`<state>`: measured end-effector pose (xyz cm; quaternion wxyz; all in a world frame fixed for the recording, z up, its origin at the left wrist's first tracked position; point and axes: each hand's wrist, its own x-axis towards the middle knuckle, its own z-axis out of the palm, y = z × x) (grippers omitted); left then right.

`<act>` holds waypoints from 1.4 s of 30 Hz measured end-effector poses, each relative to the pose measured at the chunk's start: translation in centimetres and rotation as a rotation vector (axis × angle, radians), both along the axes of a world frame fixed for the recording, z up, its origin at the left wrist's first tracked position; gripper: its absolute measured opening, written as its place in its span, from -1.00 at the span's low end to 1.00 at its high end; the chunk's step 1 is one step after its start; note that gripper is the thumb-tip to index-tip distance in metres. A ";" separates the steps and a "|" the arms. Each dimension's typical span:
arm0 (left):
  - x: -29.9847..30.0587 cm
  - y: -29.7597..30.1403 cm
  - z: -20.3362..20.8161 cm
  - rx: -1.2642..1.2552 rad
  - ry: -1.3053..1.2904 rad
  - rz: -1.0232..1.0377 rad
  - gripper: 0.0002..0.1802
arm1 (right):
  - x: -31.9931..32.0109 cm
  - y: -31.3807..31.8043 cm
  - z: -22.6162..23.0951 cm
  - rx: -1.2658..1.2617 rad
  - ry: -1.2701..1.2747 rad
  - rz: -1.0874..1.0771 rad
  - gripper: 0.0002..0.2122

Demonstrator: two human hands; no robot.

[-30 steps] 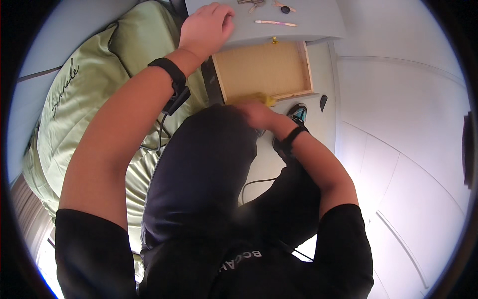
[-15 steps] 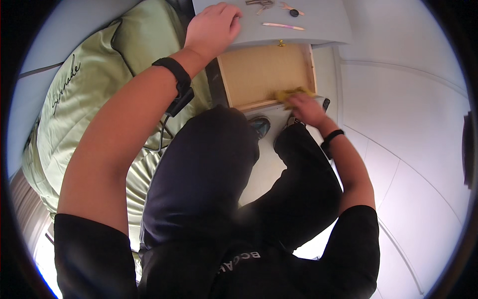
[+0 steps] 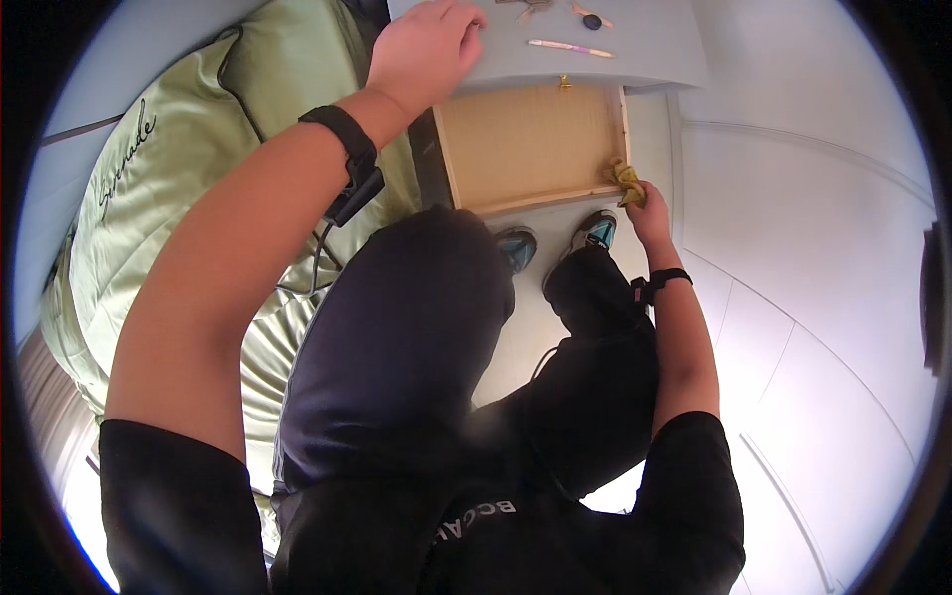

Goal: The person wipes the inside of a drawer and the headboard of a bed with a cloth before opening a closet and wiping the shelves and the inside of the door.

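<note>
A yellow cloth [image 3: 629, 184] is bunched in my right hand [image 3: 650, 210], whose fingers are closed on it. It hangs over the near right corner of a pulled-out wooden drawer [image 3: 535, 205], touching the rim there. The drawer's pale bottom shows nothing lying on it. My left hand [image 3: 421, 55] rests on the left part of the grey cabinet top [image 3: 645, 40] above the drawer. Its fingers are loosely bent with the thumb apart, and I see nothing in it. The fingertips are partly hidden.
On the cabinet top lie a pink-and-white stick [image 3: 572, 48], a small round black piece [image 3: 592, 21] and some keys [image 3: 531, 6]. A gold knob [image 3: 565, 82] is on the cabinet edge. Green satin bedding [image 3: 178, 188] fills the left; white panels [image 3: 793, 238] stand right.
My right hand has moved right with the cloth, from the drawer's near edge to its near right corner. My left hand has barely moved.
</note>
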<state>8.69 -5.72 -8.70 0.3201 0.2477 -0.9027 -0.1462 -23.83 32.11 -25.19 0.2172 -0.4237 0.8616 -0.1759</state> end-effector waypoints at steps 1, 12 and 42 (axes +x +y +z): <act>-0.3 0.1 -0.1 0.001 0.005 -0.007 -0.89 | -0.5 0.7 -0.8 0.005 0.017 -0.061 -0.61; -1.2 0.2 -0.6 0.069 -0.022 -0.001 -0.85 | -3.1 4.2 -4.2 -0.216 -0.903 -0.678 -0.58; 0.8 0.5 0.1 0.105 -0.096 0.005 -0.90 | 27.2 -6.1 -17.0 -0.668 -1.816 -1.424 -0.40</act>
